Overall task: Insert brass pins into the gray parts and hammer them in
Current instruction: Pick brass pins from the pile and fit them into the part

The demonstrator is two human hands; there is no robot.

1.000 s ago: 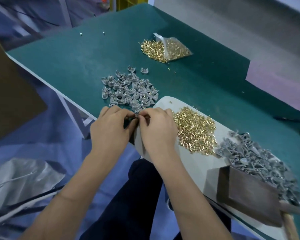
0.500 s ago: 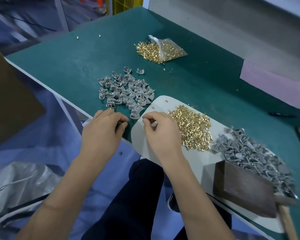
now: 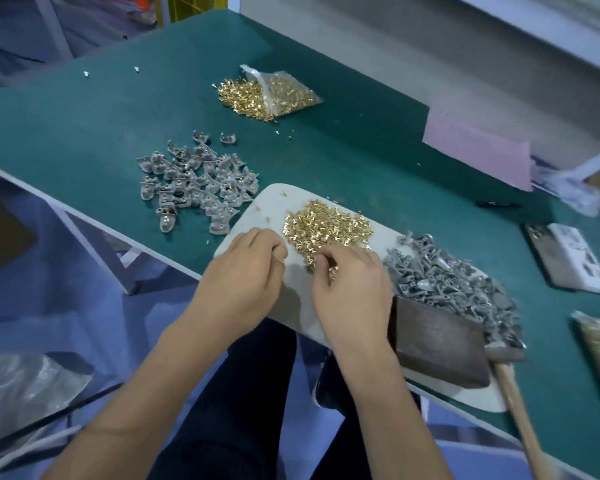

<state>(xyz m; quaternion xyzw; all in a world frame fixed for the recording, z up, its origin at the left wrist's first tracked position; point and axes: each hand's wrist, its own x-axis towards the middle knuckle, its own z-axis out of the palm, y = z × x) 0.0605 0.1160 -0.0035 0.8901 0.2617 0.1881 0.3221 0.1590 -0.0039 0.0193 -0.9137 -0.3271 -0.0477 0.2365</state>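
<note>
Parts, a big unpinned heap, lie right of the board; fewer pinned parts lie left. Right hand pinches at the pins; left hand curls, contents unclear.

Brass pins on the board, unpinned gray parts right, pinned parts left.
</note>
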